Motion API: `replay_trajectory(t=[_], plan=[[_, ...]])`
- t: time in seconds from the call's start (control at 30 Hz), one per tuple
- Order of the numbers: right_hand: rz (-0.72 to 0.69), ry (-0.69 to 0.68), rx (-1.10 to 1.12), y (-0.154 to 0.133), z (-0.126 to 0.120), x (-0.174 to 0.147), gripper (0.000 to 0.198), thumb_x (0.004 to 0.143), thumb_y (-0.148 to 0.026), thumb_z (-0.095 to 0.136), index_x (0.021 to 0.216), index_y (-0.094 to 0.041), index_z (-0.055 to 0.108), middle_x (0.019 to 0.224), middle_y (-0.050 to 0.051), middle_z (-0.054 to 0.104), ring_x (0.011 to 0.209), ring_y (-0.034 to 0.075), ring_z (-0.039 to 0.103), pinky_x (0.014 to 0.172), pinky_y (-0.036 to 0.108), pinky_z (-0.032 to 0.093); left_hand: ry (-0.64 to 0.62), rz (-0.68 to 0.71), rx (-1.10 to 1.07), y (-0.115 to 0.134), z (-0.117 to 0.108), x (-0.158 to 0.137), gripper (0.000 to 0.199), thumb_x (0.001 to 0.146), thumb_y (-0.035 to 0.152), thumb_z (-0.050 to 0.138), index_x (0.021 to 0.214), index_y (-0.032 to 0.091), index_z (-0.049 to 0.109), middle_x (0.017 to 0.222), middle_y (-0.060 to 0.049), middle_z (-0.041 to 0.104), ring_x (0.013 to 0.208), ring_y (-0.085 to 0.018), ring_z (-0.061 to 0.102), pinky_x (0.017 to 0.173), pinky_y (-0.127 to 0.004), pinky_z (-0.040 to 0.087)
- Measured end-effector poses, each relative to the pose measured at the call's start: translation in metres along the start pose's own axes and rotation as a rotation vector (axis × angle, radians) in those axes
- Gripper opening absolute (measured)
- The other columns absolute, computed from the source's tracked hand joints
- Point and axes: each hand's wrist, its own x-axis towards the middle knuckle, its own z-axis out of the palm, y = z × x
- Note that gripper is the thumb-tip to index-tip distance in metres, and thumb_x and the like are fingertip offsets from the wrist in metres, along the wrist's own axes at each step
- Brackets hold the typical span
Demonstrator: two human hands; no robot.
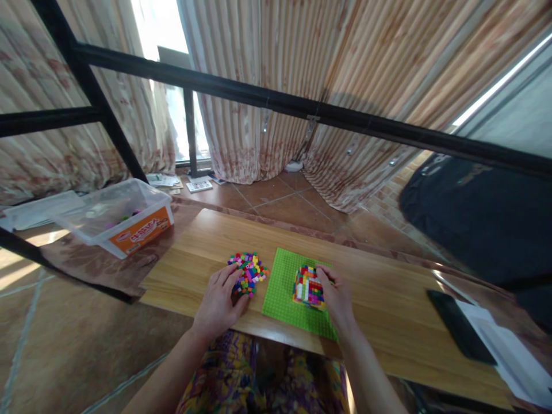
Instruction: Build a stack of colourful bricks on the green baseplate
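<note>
A green baseplate (pixel 278 287) lies on the wooden tabletop, bearing a low block built of multicoloured toy bricks (pixel 307 287). My right hand (pixel 338 299) is at the block's right side, its fingers curled together against the upper right edge. Whatever those fingertips hold is too small and hidden to make out. To the left of the baseplate is a loose pile of small coloured bricks (pixel 250 273). My left hand (pixel 221 302) rests at the pile's left edge, fingers stretched out and thumb apart, partly covering some bricks.
A clear plastic box (pixel 129 204) with an orange label stands left of the wooden table (pixel 388 299). A black phone-like slab (pixel 459 325) and white papers (pixel 504 345) lie at the right end. A black metal bar (pixel 267 100) crosses beyond the table, before striped curtains (pixel 267 46).
</note>
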Motion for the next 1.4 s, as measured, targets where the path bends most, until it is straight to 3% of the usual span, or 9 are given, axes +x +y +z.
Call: replay_trajectory(t=[0.3, 0.7, 0.77, 0.93, 1.03, 1.13, 1.4], plan=[[0.077, 0.004, -0.063, -0.004, 0.001, -0.001, 0.042, 0.074, -0.052, 0.064, 0.094, -0.017, 0.075, 0.089, 0.008, 0.075, 0.076, 0.021, 0.066, 0.071, 0.036, 0.053, -0.011, -0.01, -0.006, 0.002, -0.001, 0.0, 0.044, 0.086, 0.037, 0.061, 0.125, 0.019, 0.054, 0.137, -0.014, 0.053, 0.127, -0.03, 0.049, 0.108, -0.049, 0.042], [0.002, -0.073, -0.199, -0.001, -0.004, -0.001, 0.045, 0.081, -0.052, 0.057, 0.102, -0.016, 0.072, 0.097, 0.011, 0.073, 0.082, 0.023, 0.066, 0.076, 0.038, 0.051, 0.021, -0.001, 0.007, 0.003, -0.001, 0.0, 0.042, 0.083, 0.034, 0.064, 0.122, 0.018, 0.058, 0.136, -0.014, 0.055, 0.126, -0.031, 0.05, 0.105, -0.05, 0.044], [-0.064, -0.084, -0.258, -0.006, -0.006, -0.002, 0.044, 0.084, -0.05, 0.053, 0.104, -0.015, 0.071, 0.097, 0.012, 0.072, 0.083, 0.024, 0.065, 0.078, 0.039, 0.051, 0.027, -0.003, -0.006, 0.003, -0.001, 0.0, 0.044, 0.082, 0.034, 0.065, 0.123, 0.018, 0.057, 0.136, -0.014, 0.055, 0.126, -0.031, 0.05, 0.105, -0.05, 0.045], [-0.45, 0.066, -0.49, -0.037, 0.005, -0.015, 0.036, 0.091, -0.039, 0.047, 0.103, -0.015, 0.07, 0.108, 0.016, 0.068, 0.105, 0.028, 0.058, 0.098, 0.048, 0.042, 0.021, -0.008, -0.024, 0.003, 0.0, -0.001, 0.045, 0.083, 0.036, 0.065, 0.123, 0.018, 0.056, 0.136, -0.015, 0.054, 0.126, -0.032, 0.05, 0.106, -0.051, 0.044], [-0.514, -0.119, -0.466, -0.056, 0.03, -0.029, 0.029, 0.093, -0.027, 0.043, 0.102, -0.018, 0.07, 0.104, 0.011, 0.069, 0.1, 0.023, 0.06, 0.094, 0.04, 0.046, 0.024, -0.007, -0.033, 0.003, 0.0, -0.002, 0.045, 0.082, 0.035, 0.065, 0.123, 0.018, 0.056, 0.136, -0.014, 0.054, 0.126, -0.031, 0.05, 0.106, -0.051, 0.043], [-0.482, -0.329, -0.532, -0.063, 0.058, -0.038, 0.032, 0.089, -0.015, 0.042, 0.103, -0.017, 0.07, 0.101, 0.01, 0.068, 0.094, 0.021, 0.063, 0.087, 0.034, 0.048, 0.024, -0.017, -0.046, 0.003, 0.001, -0.002, 0.045, 0.081, 0.033, 0.066, 0.123, 0.018, 0.056, 0.135, -0.014, 0.054, 0.126, -0.031, 0.05, 0.105, -0.05, 0.043], [-0.383, -0.439, -0.735, -0.048, 0.094, -0.031, 0.03, 0.087, -0.011, 0.048, 0.106, -0.019, 0.069, 0.104, 0.009, 0.068, 0.097, 0.021, 0.063, 0.09, 0.031, 0.045, 0.02, -0.043, -0.082, 0.006, 0.0, -0.003, 0.048, 0.079, 0.031, 0.068, 0.123, 0.017, 0.056, 0.135, -0.014, 0.055, 0.126, -0.031, 0.049, 0.107, -0.05, 0.042]])
